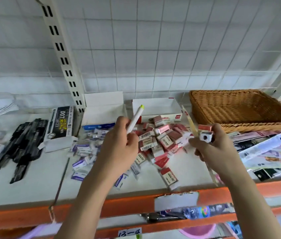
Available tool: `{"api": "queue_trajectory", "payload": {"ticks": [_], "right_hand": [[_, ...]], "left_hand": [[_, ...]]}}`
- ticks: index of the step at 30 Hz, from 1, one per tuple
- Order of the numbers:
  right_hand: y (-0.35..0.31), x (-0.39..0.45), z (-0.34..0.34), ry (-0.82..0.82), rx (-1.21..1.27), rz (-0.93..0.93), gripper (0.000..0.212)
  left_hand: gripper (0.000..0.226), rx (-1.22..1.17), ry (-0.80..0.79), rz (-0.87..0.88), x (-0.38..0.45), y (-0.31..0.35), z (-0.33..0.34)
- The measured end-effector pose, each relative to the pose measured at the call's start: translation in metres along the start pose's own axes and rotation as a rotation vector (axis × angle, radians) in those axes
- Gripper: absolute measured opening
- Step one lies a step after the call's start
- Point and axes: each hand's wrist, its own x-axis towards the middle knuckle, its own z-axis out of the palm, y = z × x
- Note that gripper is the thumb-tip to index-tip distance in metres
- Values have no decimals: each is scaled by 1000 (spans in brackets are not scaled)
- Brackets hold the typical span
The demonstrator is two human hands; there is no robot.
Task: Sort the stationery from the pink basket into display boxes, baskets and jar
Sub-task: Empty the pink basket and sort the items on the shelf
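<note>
White highlighter [134, 120]: left hand [119, 142] fingers curl round it, tip up, ready to sort
Right hand [212, 145]: pinches red eraser [205, 128] and sharpener [205, 135], bound for boxes

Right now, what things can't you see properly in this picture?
- Pink basket: head view, cut off by the bottom edge.
- Black pens: blurred, so no print reads.
- Right hand: small items partly covered by fingers.
- Wicker basket: far right corner leaves the frame.
</note>
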Motion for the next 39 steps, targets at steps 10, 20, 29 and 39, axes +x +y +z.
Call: {"api": "queue_trajectory", "payload": {"ticks": [10,20,29,39], "right_hand": [[55,36,-146,-209,219,232,24],[72,44,-186,-369,388,195,21],[40,39,-132,-456,186,-14,21],[-37,51,-13,-706,34,-72,13]], "left_hand": [[11,-17,-23,-29,3,118,156],[12,-42,-81,-96,-8,148,180],[16,-16,79,-184,-14,113,137],[11,-33,278,-327,-24,42,44]]}}
